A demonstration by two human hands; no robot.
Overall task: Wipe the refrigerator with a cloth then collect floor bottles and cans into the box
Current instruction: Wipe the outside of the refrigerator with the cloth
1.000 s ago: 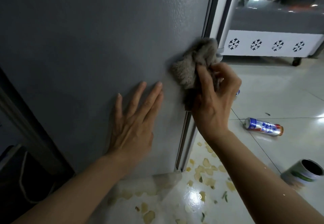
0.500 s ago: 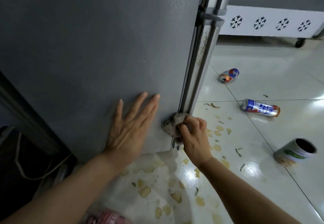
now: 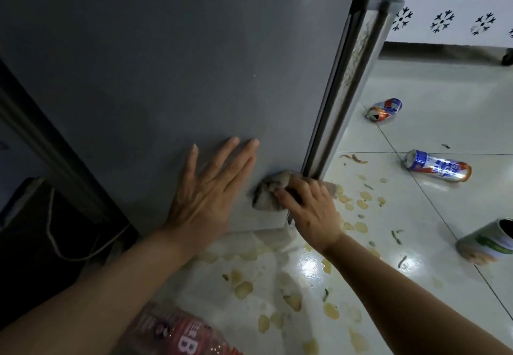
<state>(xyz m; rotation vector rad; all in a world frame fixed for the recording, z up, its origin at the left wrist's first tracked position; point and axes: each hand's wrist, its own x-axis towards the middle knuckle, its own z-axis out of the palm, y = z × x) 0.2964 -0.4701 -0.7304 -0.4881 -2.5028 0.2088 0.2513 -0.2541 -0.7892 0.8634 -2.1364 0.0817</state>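
The grey refrigerator (image 3: 172, 57) side panel fills the upper left. My left hand (image 3: 205, 196) lies flat on it with fingers spread, near its bottom edge. My right hand (image 3: 311, 207) presses a crumpled grey-brown cloth (image 3: 268, 195) against the panel's lower right corner. On the white floor lie a crushed blue-red can (image 3: 384, 110), a longer blue-red can (image 3: 438, 165) and a green-white can (image 3: 488, 243) with its open mouth up-right. A pink-labelled plastic bottle (image 3: 180, 332) lies at the bottom, partly behind my left forearm. No box is in view.
Yellowish chips and green scraps (image 3: 358, 202) litter the glossy tiles below the fridge. A dark bag with a cord handle (image 3: 52, 229) sits at the left. A white freezer cabinet with snowflake marks (image 3: 444, 21) stands at the back right.
My right hand swept the cloth from the panel's upper right edge down to its bottom corner, and now shifts slightly. My left hand stays flat on the panel. The view tilted downward, revealing the bottle.
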